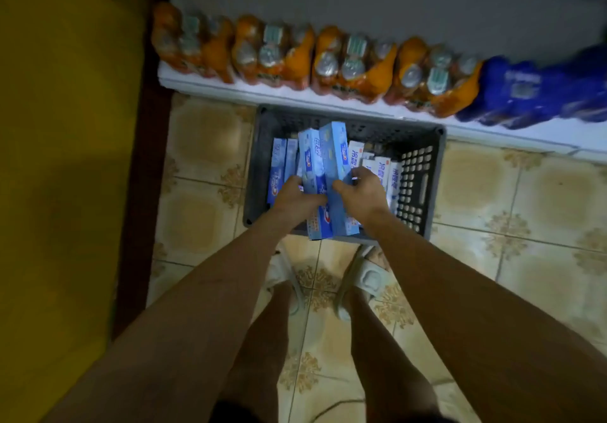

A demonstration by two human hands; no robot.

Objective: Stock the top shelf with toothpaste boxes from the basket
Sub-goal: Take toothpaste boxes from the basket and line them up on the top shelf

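Fingers of left hand & right hand curled round two blue toothpaste boxes, ends raised over the basket at frame centre. Pickup step. Next, likely: lift clear w/o snagging rim, raise to top shelf, not in view.

Blue toothpaste boxes fill a dark grey basket on beige floral-patterned tiles.

Basket top open; right side free; orange bottle packs crowd shelf behind.
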